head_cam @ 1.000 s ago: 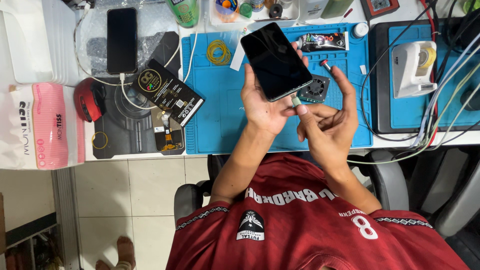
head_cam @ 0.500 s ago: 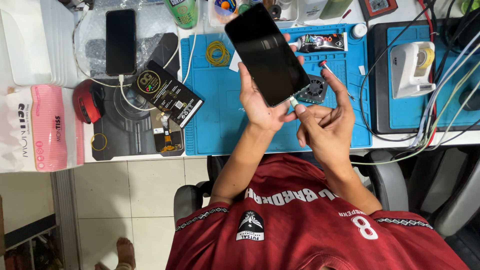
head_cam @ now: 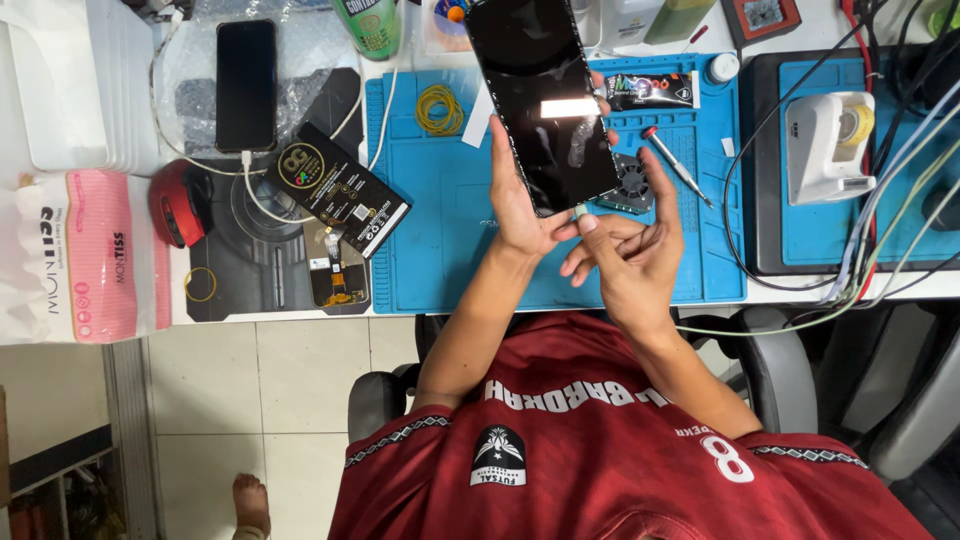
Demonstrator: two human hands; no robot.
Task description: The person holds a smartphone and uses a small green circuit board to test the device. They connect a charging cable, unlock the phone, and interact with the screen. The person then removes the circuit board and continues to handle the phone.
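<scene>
Black glass fills the upper middle of your view: the phone [head_cam: 545, 100] is lifted above the desk [head_cam: 800, 290], tilted, with a bright bar of light reflected on its screen. Your left hand [head_cam: 520, 195] has its grip closed on the phone's near end, fingers wrapped along its left edge and the thumb at the bottom corner. Your right hand [head_cam: 630, 255] sits just beside it, at the phone's near edge; its thumb and forefinger are pinched together on something small and pale at that edge, too tiny to tell what it is.

Under the phone lies a blue work mat [head_cam: 440, 230]. On it, to the right of the phone, you have a small screwdriver [head_cam: 676, 165] with a red tip, and a black tube [head_cam: 650, 90] farther off. A coil of yellow rubber bands [head_cam: 438, 108] lies on the mat to the left.

Further left, a second phone [head_cam: 246, 85] rests on bubble wrap with a white cable plugged in, and a black flat box [head_cam: 338, 188] lies near it. A pink tissue pack [head_cam: 85, 255] sits at the desk's left end. On the right, a white tool [head_cam: 830, 135] stands on another blue mat among a bundle of cables [head_cam: 860, 260].
</scene>
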